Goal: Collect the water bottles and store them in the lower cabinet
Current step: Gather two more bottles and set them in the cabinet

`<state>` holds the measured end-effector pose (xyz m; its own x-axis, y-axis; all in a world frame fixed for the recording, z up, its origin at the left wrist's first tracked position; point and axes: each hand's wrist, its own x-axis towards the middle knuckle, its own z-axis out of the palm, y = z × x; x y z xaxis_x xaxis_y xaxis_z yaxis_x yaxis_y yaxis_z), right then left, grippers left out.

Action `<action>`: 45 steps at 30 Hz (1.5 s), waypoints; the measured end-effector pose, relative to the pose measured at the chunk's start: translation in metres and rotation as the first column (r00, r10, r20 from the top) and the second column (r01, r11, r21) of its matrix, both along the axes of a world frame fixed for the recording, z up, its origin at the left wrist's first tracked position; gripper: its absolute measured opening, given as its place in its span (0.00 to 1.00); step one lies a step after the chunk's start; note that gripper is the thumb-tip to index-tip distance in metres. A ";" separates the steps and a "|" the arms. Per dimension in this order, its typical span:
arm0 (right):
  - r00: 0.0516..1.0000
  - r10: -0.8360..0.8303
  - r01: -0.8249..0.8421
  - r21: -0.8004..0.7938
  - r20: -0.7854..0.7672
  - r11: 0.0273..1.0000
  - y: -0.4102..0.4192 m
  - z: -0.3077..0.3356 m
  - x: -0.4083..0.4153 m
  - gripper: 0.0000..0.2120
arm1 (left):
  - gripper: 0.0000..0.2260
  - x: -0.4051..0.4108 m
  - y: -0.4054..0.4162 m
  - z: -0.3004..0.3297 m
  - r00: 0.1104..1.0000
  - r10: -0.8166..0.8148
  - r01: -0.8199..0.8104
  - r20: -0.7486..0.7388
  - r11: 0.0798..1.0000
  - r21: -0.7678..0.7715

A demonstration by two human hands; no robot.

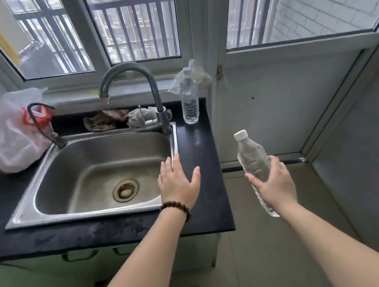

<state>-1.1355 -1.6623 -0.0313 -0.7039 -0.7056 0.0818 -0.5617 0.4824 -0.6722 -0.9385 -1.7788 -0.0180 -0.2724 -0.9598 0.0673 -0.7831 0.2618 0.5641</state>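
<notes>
Bottle [189, 100] right of sink [96, 210] (on counter [198, 142])

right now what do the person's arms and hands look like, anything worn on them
Both forearms are bare, with no sleeves in view. The left hand has a bracelet of dark brown round beads at the wrist. The right hand wears nothing: no rings or gloves show.

Left hand [178, 185] spread flat; right hand [276, 185] clenched.

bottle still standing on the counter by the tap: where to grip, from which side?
Grip the standing bottle around its straight ribbed middle, coming in from the front with the free left hand. It stands upright; the faucet crowds its left and a crumpled bag sits behind it.
</notes>
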 end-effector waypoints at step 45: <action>0.914 0.380 -0.357 -0.163 0.139 0.920 -0.312 -0.005 -0.154 0.33 | 0.38 -0.191 -0.235 -0.019 0.844 0.348 -0.343 -0.409 0.935 0.087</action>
<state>-1.2896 -1.9739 -0.0361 -0.4070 -0.9083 0.0965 -0.5582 0.1637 -0.8134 -1.1296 -2.0138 -0.0373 0.1273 -0.9879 0.0892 -0.5181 0.0105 0.8552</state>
